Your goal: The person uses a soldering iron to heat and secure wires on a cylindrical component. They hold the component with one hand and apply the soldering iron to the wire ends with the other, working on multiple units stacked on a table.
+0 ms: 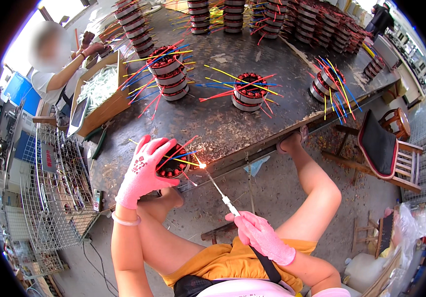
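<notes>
My left hand (pixel 143 171), in a pink glove, grips a round motor stator (pixel 172 166) with copper windings and red, yellow and blue leads at the near edge of the dark worktable (pixel 223 126). My right hand (pixel 261 235), also pink-gloved, holds a thin torch wand (pixel 218 190) whose tip glows with a small flame right at the stator's leads.
More stators with coloured leads stand on the table in stacks (pixel 169 74), singly (pixel 247 92) and at the right (pixel 328 81); many stacks line the far side. Another person (pixel 57 74) sits at left by a cardboard box (pixel 99 94). A wire rack (pixel 57 190) stands left, a wooden chair (pixel 389 151) right.
</notes>
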`<state>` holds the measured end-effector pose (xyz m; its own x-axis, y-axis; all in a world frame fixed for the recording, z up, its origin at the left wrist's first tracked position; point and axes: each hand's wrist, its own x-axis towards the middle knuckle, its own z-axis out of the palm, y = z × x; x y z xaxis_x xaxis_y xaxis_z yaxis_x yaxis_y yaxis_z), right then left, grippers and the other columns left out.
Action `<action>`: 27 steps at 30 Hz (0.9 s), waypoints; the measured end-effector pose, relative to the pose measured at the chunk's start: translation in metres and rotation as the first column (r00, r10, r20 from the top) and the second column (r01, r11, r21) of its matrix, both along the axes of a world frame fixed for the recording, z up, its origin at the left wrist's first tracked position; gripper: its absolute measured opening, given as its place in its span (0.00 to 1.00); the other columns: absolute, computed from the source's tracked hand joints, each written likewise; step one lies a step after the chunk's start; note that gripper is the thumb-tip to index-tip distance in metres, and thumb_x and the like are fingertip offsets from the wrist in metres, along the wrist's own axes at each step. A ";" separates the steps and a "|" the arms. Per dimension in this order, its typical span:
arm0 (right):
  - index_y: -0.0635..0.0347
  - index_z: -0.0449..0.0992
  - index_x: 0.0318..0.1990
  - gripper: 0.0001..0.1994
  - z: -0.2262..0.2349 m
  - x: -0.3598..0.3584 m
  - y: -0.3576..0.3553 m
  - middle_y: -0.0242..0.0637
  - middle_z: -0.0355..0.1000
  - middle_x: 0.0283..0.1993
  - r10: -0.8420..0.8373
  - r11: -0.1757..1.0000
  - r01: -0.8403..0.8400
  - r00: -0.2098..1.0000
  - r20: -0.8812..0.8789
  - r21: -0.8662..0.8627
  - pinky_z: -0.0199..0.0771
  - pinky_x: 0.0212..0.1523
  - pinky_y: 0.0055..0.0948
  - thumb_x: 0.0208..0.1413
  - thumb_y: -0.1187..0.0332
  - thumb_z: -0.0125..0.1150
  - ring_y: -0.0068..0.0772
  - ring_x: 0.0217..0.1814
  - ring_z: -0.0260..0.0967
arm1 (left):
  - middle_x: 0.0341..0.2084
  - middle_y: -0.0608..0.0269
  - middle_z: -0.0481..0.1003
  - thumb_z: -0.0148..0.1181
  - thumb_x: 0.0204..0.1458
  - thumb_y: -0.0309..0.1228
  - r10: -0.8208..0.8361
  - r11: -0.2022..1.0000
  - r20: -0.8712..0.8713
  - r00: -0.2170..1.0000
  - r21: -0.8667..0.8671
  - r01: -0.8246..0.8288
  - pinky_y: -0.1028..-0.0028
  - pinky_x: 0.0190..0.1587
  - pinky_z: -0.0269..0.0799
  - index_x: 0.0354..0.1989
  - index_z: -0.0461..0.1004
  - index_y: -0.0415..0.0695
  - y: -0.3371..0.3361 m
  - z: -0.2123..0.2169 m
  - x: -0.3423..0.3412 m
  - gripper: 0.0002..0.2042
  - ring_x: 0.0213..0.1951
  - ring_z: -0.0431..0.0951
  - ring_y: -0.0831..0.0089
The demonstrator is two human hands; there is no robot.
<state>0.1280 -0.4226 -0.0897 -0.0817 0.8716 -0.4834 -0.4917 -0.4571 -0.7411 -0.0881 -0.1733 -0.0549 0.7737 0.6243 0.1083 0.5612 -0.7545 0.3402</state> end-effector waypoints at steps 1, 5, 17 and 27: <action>0.73 0.67 0.60 0.20 0.001 0.000 0.000 0.21 0.58 0.27 -0.002 1.000 0.002 1.000 0.006 -0.005 0.52 0.27 0.15 0.70 0.63 0.48 0.13 0.24 0.52 | 0.60 0.53 0.68 0.79 0.25 0.36 0.002 1.000 -0.002 1.000 0.000 -0.002 0.51 0.72 0.51 0.63 0.68 0.48 0.000 0.001 0.000 0.47 0.65 0.61 0.45; 0.73 0.67 0.60 0.21 0.002 0.000 0.000 0.21 0.58 0.27 0.001 1.000 -0.001 1.000 0.019 -0.001 0.54 0.28 0.15 0.70 0.63 0.48 0.13 0.24 0.53 | 0.56 0.54 0.70 0.79 0.26 0.37 -0.016 0.999 0.034 0.999 0.052 0.014 0.51 0.72 0.50 0.62 0.69 0.47 -0.002 0.002 0.002 0.46 0.60 0.68 0.54; 0.72 0.69 0.58 0.19 0.005 0.000 0.001 0.22 0.59 0.25 0.002 1.000 -0.001 0.998 0.062 -0.021 0.54 0.27 0.15 0.71 0.64 0.46 0.12 0.24 0.54 | 0.59 0.52 0.68 0.79 0.24 0.38 0.006 1.000 -0.002 1.000 0.021 -0.006 0.51 0.71 0.52 0.63 0.68 0.47 0.000 -0.001 0.000 0.47 0.63 0.63 0.46; 0.70 0.69 0.58 0.18 0.007 0.001 0.003 0.21 0.58 0.23 0.011 1.000 -0.009 0.997 0.074 -0.028 0.52 0.26 0.15 0.71 0.64 0.46 0.12 0.23 0.53 | 0.59 0.50 0.68 0.79 0.24 0.38 0.014 1.000 0.008 1.000 0.021 -0.014 0.51 0.71 0.52 0.63 0.69 0.46 -0.001 -0.002 0.000 0.47 0.63 0.63 0.46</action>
<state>0.1288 -0.4196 -0.0829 -0.0532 0.8571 -0.5123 -0.4317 -0.4824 -0.7622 -0.0885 -0.1744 -0.0572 0.7639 0.6326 0.1275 0.5691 -0.7535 0.3292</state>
